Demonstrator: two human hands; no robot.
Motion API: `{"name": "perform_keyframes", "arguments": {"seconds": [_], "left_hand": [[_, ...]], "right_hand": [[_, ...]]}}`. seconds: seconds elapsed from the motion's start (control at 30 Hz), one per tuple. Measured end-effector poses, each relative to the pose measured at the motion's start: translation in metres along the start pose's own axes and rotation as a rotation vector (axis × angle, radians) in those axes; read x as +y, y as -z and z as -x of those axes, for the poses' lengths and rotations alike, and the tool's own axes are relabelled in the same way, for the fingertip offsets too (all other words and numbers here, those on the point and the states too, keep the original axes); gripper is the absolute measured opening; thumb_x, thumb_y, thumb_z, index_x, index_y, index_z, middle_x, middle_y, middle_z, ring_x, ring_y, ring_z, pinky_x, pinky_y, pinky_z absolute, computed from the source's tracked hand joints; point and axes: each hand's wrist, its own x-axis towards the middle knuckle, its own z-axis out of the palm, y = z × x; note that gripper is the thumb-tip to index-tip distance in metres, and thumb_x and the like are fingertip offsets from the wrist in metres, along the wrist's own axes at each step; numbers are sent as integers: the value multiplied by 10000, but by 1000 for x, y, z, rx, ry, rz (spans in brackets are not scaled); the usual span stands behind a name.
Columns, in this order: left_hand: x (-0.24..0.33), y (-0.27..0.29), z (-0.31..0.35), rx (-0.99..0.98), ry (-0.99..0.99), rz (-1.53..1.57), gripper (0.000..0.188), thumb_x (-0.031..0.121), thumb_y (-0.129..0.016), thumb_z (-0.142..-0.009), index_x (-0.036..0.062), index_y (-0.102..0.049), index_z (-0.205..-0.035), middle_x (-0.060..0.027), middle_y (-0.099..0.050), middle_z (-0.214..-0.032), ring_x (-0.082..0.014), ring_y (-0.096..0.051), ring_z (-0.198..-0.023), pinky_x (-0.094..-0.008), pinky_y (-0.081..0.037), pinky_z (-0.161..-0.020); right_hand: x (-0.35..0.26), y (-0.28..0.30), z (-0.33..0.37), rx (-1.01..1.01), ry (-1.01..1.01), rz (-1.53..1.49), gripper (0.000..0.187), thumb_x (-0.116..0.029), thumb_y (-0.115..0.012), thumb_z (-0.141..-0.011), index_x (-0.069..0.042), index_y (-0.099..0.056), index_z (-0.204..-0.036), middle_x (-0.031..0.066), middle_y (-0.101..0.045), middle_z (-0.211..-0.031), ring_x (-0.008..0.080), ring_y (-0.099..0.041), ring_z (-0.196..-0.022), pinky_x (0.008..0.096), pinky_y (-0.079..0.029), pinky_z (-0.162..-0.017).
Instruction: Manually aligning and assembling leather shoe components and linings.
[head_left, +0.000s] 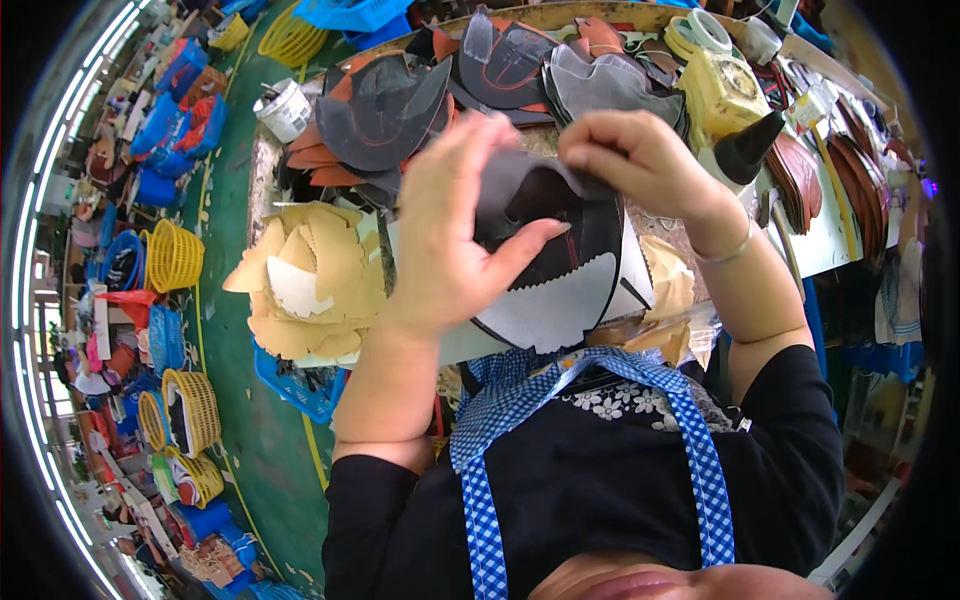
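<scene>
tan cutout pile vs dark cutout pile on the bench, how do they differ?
The tan pile is pale beige with zigzag edges and lies at the bench's left edge beside the left hand. The dark pile is charcoal and rust-brown with smooth curved edges and lies farther back. Both are loose fans of flat cut pieces, untouched by either hand.

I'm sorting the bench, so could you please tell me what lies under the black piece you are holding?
Under the black piece lies a white zigzag-edged sheet, with tan pieces beside it. The bench beneath is covered.

Bright even light, sharp centre, fisheye bending, dark rim
</scene>
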Motion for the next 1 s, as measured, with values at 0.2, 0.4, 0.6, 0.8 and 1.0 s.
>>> {"name": "perform_keyframes", "arguments": {"seconds": [0.2,0.4,0.6,0.8,1.0], "left_hand": [[23,-4,21,7,600,473,117,75,-664,-851,4,-611,-927,-80,-635,-713,-109,-598,-606,-223,-462,-570],[33,1,30,282,177,-59,210,20,-689,-825,-8,-581,-1002,-67,-626,-933,-99,-572,-803,-235,-467,-725],[73,8,26,131,511,654,129,3,-609,-882,-53,-603,-997,-124,-654,-940,-147,-644,-802,-254,-524,-750],[61,3,30,266,583,1083,143,21,-590,-907,-63,-631,-1015,-137,-680,-951,-166,-668,-854,-270,-542,-803],[62,-1,32,290,533,1103,147,2,-591,-899,-68,-631,-1022,-138,-680,-942,-169,-665,-857,-268,-533,-816]], "right_hand": [[-25,-25,25,121,157,-176,326,-126,-681,-848,-40,-568,-1141,36,-644,-947,94,-577,-835,259,-466,-735],[-25,-32,9,373,297,273,95,-55,-684,-793,-25,-685,-883,88,-666,-795,201,-635,-691,289,-504,-641],[-67,-37,2,332,605,400,140,-33,-686,-757,-41,-697,-897,80,-661,-819,226,-642,-730,310,-521,-646],[-63,-43,8,248,705,315,227,21,-671,-743,-14,-670,-967,103,-679,-878,252,-667,-799,316,-532,-679],[-58,-58,23,305,620,162,272,55,-642,-774,2,-666,-1039,123,-659,-940,230,-657,-845,306,-538,-747]]}}
